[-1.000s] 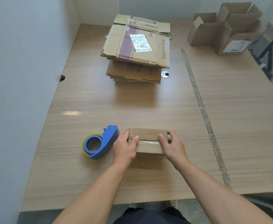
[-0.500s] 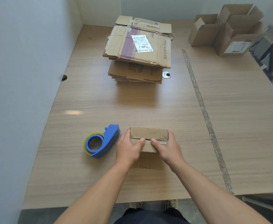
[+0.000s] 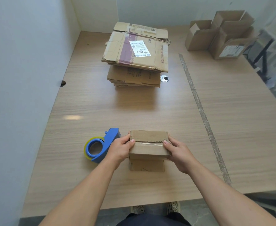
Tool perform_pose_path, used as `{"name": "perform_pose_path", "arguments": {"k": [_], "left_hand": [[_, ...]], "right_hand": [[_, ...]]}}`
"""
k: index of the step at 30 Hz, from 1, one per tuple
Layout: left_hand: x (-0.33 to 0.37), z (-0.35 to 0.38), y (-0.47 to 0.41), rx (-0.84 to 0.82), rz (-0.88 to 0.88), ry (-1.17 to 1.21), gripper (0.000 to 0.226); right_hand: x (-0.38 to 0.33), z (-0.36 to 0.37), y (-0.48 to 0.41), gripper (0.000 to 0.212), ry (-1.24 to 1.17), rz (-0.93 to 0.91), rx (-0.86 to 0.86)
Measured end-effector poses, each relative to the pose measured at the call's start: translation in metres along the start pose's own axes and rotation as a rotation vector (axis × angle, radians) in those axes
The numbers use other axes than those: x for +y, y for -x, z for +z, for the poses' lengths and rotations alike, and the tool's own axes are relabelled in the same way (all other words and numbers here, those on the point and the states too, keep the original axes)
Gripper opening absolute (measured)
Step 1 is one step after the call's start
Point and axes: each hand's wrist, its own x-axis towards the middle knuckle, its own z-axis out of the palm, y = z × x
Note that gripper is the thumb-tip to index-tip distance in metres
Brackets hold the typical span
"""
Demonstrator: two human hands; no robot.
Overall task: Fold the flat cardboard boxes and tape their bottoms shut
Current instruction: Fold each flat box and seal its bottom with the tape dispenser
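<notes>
Small cardboard box [image 3: 148, 145] sits bottom-up at lower centre of frame on the table [image 3: 199, 128], flap seam facing up. Judged light, stiff at the edges, flaps springy; best held at both ends near the seam. Left hand [image 3: 121, 148] and right hand [image 3: 178, 151] grip opposite ends, thumbs on top by the seam. Forearms converge from the lower corners. Tape dispenser [image 3: 101, 145] lies just left.

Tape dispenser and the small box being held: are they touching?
Apart. The head view shows the left hand and a strip of table between the tape dispenser and the small box.
</notes>
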Motion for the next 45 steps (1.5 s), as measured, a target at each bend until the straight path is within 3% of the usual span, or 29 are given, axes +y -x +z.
{"name": "perform_pose_path", "arguments": {"k": [6, 10, 13, 17, 20, 22, 24, 28, 30, 34, 38, 41, 42, 45], "left_hand": [[0.006, 0.000, 0.010, 0.053, -0.007, 0.122, 0.035], [0.018, 0.004, 0.017, 0.076, 0.070, 0.246, 0.027], [0.030, 0.010, 0.020, 0.073, 0.176, 0.201, 0.023], [0.047, 0.015, 0.022, 0.023, 0.274, 0.175, 0.015], [0.056, 0.016, 0.022, -0.062, 0.288, 0.190, 0.035], [0.060, 0.014, 0.020, -0.114, 0.262, 0.181, 0.058], [0.063, 0.014, 0.017, -0.116, 0.242, 0.113, 0.067], [0.062, 0.017, 0.013, -0.114, 0.262, -0.012, 0.040], [0.056, 0.019, 0.015, -0.123, 0.242, -0.016, 0.026], [0.044, 0.019, 0.015, -0.116, 0.194, -0.086, 0.021], [0.045, 0.011, 0.006, -0.009, 0.193, -0.064, 0.014], [0.054, 0.007, -0.003, 0.053, 0.216, -0.082, 0.021], [0.057, 0.006, -0.006, 0.051, 0.238, -0.114, 0.022], [0.063, 0.009, -0.011, 0.064, 0.316, -0.212, 0.029]], "right_hand": [[-0.015, -0.007, 0.015, 0.035, -0.009, 0.021, -0.007], [-0.032, -0.002, 0.027, 0.027, -0.105, -0.022, 0.099], [-0.043, -0.001, 0.028, 0.032, -0.238, -0.035, 0.207], [-0.054, -0.004, 0.026, 0.029, -0.222, 0.013, 0.204], [-0.057, -0.008, 0.026, 0.027, -0.214, 0.033, 0.193], [-0.058, -0.012, 0.028, 0.039, -0.199, -0.037, 0.177], [-0.059, -0.014, 0.031, 0.058, -0.203, -0.144, 0.159], [-0.061, -0.020, 0.035, 0.072, -0.182, -0.264, 0.178], [-0.058, -0.022, 0.034, 0.064, -0.055, -0.271, 0.209], [-0.052, -0.024, 0.035, 0.047, 0.259, -0.318, 0.256], [-0.059, -0.025, 0.034, 0.036, 0.620, -0.647, 0.512], [-0.075, -0.017, 0.028, 0.037, 0.903, -0.905, 0.468], [-0.079, -0.014, 0.024, 0.038, 0.977, -0.885, 0.376], [-0.082, -0.004, 0.012, 0.045, 1.209, -0.570, 0.152]]}}
